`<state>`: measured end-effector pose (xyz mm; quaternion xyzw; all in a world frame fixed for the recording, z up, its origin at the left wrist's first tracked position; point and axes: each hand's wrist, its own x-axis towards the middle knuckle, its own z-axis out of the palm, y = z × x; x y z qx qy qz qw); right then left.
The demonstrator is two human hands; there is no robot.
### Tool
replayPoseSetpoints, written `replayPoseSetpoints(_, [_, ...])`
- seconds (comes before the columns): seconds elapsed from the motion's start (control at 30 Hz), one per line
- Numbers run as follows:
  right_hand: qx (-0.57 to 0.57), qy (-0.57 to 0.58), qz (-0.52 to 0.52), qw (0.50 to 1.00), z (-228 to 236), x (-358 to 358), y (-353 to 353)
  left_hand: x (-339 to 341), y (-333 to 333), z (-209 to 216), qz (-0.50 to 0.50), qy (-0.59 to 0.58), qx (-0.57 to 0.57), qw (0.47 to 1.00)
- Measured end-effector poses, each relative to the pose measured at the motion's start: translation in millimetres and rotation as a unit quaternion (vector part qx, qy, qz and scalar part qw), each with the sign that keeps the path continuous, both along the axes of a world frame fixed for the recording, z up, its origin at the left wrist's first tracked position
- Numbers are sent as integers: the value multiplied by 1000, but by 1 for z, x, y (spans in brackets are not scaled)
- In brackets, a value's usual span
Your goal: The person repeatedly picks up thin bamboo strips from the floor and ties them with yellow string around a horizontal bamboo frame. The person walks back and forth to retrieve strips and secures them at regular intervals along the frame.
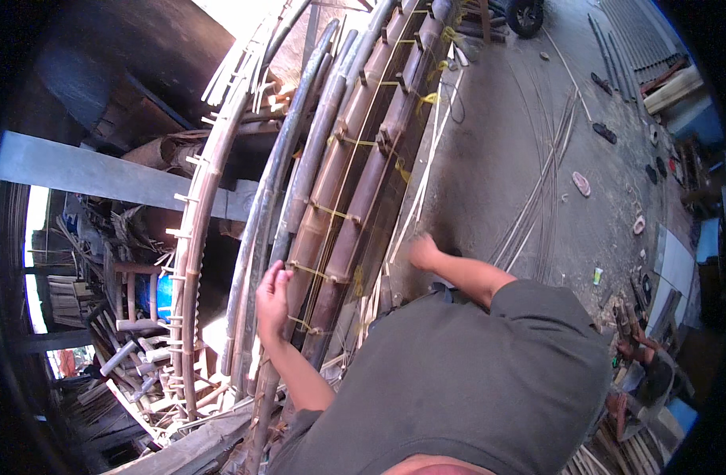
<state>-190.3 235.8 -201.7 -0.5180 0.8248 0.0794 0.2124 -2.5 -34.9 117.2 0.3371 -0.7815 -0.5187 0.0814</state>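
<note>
My left hand (272, 305) is raised beside a long brown bamboo pole (319, 202), its fingertips drawn together near a yellow tie (307, 270) that crosses to a second, darker bamboo pole (351, 237). Whatever those fingers may pinch is too small to make out. Out to the right of the poles, my right hand (424, 252) is curled closed above the floor, close to pale thin strips (417, 207). Its contents, if any, are hidden. Short pegs stand up from both poles, with several yellow ties strung between them.
More bamboo poles (287, 150) run alongside on the left, by a curved bamboo rack with pegs (195, 261). Cut bamboo pieces (133, 360) are heaped at lower left. Thin rods (541, 186) and sandals (581, 184) lie on the floor. Another person (656, 368) is at far right.
</note>
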Motion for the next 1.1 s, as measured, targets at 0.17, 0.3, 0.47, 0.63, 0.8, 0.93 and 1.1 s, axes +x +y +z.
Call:
replayPoseSetpoints(0.17, [43, -296, -152, 942, -9, -49, 95, -42, 51, 5, -52, -51, 44, 996])
replayPoseSetpoints(0.3, [-232, -76, -313, 918, 49, -188, 66, -99, 83, 18, -127, -115, -56, 984])
replayPoseSetpoints(0.47, [-461, 204, -333, 797, 165, -313, 34, -168, 121, 44, -160, -63, -70, 983])
replayPoseSetpoints(0.63, [-338, 235, -226, 883, 165, -357, 13, -213, 141, 49, -200, -86, -119, 969])
replayPoseSetpoints(0.8, [-274, 94, -223, 931, 108, -339, 13, -240, 150, 26, -228, -105, -97, 963])
replayPoseSetpoints(0.93, [-105, 10, -171, 980, 61, -336, 41, -276, 167, 13, -270, -142, -73, 949])
replayPoseSetpoints(1.1, [60, -332, -240, 910, -58, -332, 158, -339, 183, -1, -335, -102, -21, 936])
